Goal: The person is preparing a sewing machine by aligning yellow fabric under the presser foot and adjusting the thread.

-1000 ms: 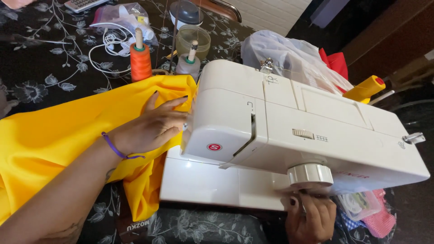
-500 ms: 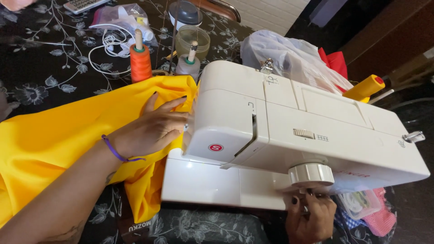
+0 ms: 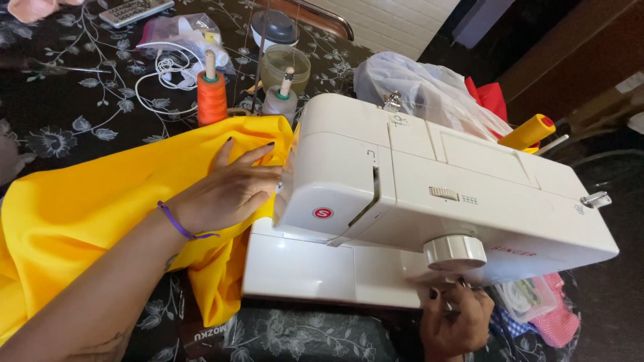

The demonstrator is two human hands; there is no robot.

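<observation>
R hand (image 3: 458, 322) maybe shifted slightly.

Home sewing table: sewing machine (image 3: 429, 201), thread spools (image 3: 212, 97).

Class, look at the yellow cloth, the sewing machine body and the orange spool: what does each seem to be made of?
Yellow cloth: a smooth woven fabric, perhaps satin-like, judging by its soft folds and slight sheen. Sewing machine: cream moulded plastic, by its rounded seamed panels and matt gloss. Orange spool: wound thread on a pale core, probably plastic. The left hand presses the cloth flat.

Yellow fabric (image 3: 100, 208) spread flat, feeding under white sewing machine (image 3: 429, 194).
</observation>
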